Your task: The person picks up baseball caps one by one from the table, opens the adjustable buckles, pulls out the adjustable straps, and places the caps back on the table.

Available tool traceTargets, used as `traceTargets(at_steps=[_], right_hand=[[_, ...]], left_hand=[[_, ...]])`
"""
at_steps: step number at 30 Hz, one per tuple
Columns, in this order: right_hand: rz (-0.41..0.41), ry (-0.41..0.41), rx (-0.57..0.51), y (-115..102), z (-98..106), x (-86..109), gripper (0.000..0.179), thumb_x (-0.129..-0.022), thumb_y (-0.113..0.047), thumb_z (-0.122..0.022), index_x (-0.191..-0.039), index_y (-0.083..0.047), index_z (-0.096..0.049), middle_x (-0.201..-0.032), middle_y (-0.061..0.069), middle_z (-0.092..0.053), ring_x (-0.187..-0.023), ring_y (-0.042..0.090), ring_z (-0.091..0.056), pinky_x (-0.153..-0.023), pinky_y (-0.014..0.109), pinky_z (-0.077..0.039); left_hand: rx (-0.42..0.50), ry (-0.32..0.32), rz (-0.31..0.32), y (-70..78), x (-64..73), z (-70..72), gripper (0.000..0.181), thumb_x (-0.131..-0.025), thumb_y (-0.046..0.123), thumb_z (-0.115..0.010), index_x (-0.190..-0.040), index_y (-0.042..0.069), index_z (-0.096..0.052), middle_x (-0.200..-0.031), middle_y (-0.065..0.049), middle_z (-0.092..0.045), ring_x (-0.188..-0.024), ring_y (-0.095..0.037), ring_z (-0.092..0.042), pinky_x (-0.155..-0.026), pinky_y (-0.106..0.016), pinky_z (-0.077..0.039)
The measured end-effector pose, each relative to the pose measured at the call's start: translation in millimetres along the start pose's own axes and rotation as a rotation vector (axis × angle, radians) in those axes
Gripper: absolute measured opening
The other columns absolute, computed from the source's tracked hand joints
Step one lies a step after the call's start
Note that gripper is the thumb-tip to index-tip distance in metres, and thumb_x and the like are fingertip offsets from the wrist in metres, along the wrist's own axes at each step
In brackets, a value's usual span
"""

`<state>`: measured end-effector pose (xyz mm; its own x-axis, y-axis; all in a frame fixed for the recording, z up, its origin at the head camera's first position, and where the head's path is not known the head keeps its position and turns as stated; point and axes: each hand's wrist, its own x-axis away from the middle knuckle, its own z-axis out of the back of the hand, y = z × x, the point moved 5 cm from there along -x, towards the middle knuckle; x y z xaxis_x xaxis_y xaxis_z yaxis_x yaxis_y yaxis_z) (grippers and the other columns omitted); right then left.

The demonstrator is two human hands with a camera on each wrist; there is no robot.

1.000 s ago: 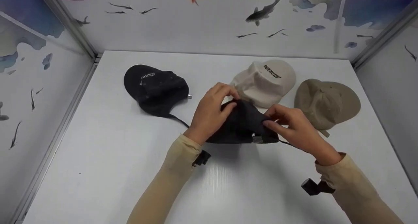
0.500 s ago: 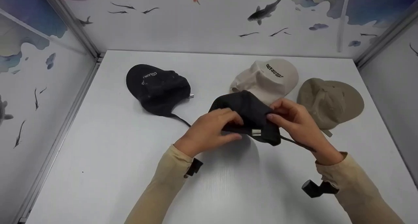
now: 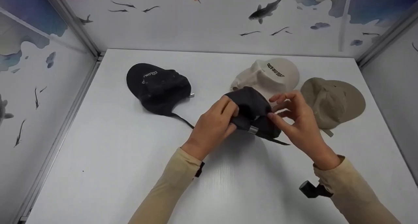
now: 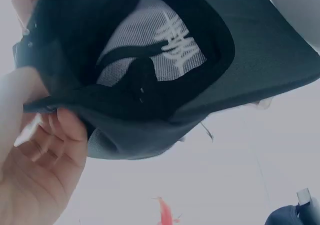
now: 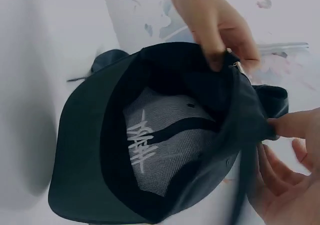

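A dark cap (image 3: pixel 249 103) is held up between both hands, its metal strap buckle (image 3: pixel 253 130) turned to the near side. My left hand (image 3: pixel 214 124) grips the cap's left edge, fingers curled over it; in the left wrist view its thumb and fingers pinch the rim. On the other side, my right hand (image 3: pixel 295 126) pinches the back edge between thumb and index finger, other fingers raised. A black strap (image 3: pixel 277 141) trails below the right hand. In the right wrist view the cap's inside shows a mesh panel (image 5: pixel 165 140) with white stitching.
Behind the held cap lies a cream cap (image 3: pixel 277 70) lettered COLORADO, with an olive-brown cap (image 3: pixel 336 103) to its right. A black cap (image 3: pixel 156 87) with a long strap rests at the back left. Printed panels enclose the white table (image 3: pixel 107 158).
My left hand has slid from the cap's top down to the rim, then up along its left edge. The cap has tilted, and the strap has swung away from my right wrist.
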<state>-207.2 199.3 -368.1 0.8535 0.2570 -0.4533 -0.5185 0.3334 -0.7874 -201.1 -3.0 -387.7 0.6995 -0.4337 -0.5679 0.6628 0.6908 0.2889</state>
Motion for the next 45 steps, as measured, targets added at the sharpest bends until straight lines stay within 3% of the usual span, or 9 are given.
traceTargets(at_steps=[6,10,13,18,23,27,31,36,45], right_hand=[[0.254,0.02,0.245,-15,-8,7.3,0.041,-0.077,0.007,-0.078,-0.115,-0.006,-0.068,-0.117,0.016,-0.054,-0.105,0.015,-0.052,-0.085,0.02,-0.042],[0.252,-0.017,0.349,-13,-15,7.9,0.055,-0.077,-0.001,-0.083,-0.128,-0.011,-0.065,-0.12,0.014,-0.056,-0.107,0.02,-0.052,-0.084,0.021,-0.041],[0.216,-0.04,0.397,-8,-20,7.6,0.056,-0.08,-0.01,-0.084,-0.131,-0.009,-0.063,-0.123,0.012,-0.058,-0.109,0.02,-0.055,-0.089,0.019,-0.043],[0.188,-0.026,0.424,-4,-30,8.3,0.038,-0.082,-0.018,-0.083,-0.115,-0.005,-0.067,-0.118,0.01,-0.063,-0.112,0.023,-0.056,-0.1,0.028,-0.043],[0.21,0.048,0.349,-5,-36,9.1,0.022,-0.079,-0.002,-0.081,-0.096,-0.004,-0.067,-0.106,0.01,-0.066,-0.102,0.024,-0.059,-0.092,0.025,-0.044],[0.18,0.063,0.275,-3,-34,8.7,0.019,-0.081,0.006,-0.076,-0.094,-0.004,-0.065,-0.099,0.007,-0.068,-0.092,0.015,-0.062,-0.085,0.014,-0.047],[0.139,0.07,0.219,-1,-30,8.0,0.017,-0.083,0.007,-0.073,-0.095,-0.004,-0.068,-0.094,0.006,-0.07,-0.084,0.006,-0.065,-0.079,0.01,-0.05],[0.106,0.084,0.191,-2,-28,8.1,0.015,-0.084,0.006,-0.073,-0.096,-0.003,-0.071,-0.092,0.007,-0.073,-0.085,0.002,-0.068,-0.074,0.01,-0.054],[0.062,0.078,0.062,-5,-31,8.4,0.015,-0.085,0.009,-0.071,-0.097,-0.001,-0.07,-0.093,0.009,-0.07,-0.086,0.0,-0.067,-0.067,0.012,-0.055]], left_hand=[[0.112,0.018,0.117,-3.4,-0.6,-0.5,0.022,-0.087,0.0,-0.061,-0.103,0.006,-0.047,-0.114,-0.006,-0.059,-0.099,-0.016,-0.062,-0.082,-0.027,-0.056],[0.189,-0.013,0.192,-7.1,0.3,-1.4,0.021,-0.092,0.004,-0.058,-0.106,0.006,-0.042,-0.112,-0.012,-0.064,-0.086,-0.019,-0.063,-0.074,-0.031,-0.056],[0.344,-0.04,0.256,-10.3,0.5,-2.8,0.017,-0.094,0.003,-0.051,-0.106,0.005,-0.038,-0.114,-0.014,-0.067,-0.086,-0.02,-0.062,-0.074,-0.03,-0.051],[0.647,-0.023,0.311,-12.4,-0.9,-5.5,0.011,-0.093,-0.002,-0.038,-0.102,0.002,-0.034,-0.129,-0.018,-0.063,-0.111,-0.022,-0.064,-0.086,-0.029,-0.046],[0.758,-0.016,0.316,-12.4,-1.3,-7.5,0.009,-0.095,-0.004,-0.036,-0.102,0.0,-0.035,-0.128,-0.021,-0.062,-0.121,-0.025,-0.063,-0.089,-0.031,-0.048],[0.707,-0.015,0.277,-13.0,0.0,-3.9,0.013,-0.092,-0.007,-0.043,-0.101,0.002,-0.042,-0.132,-0.014,-0.059,-0.123,-0.02,-0.061,-0.089,-0.027,-0.051],[0.512,-0.003,0.189,-8.3,0.9,4.0,0.019,-0.088,0.0,-0.061,-0.103,0.006,-0.052,-0.134,-0.01,-0.052,-0.125,-0.02,-0.053,-0.099,-0.03,-0.048],[0.294,0.025,0.151,3.8,1.9,10.9,0.015,-0.09,0.015,-0.07,-0.101,0.013,-0.061,-0.107,-0.003,-0.056,-0.098,-0.018,-0.052,-0.087,-0.028,-0.047],[0.311,0.04,0.23,9.1,2.6,2.0,0.02,-0.092,0.02,-0.073,-0.106,0.011,-0.062,-0.101,-0.002,-0.058,-0.094,-0.011,-0.06,-0.086,-0.02,-0.052]])
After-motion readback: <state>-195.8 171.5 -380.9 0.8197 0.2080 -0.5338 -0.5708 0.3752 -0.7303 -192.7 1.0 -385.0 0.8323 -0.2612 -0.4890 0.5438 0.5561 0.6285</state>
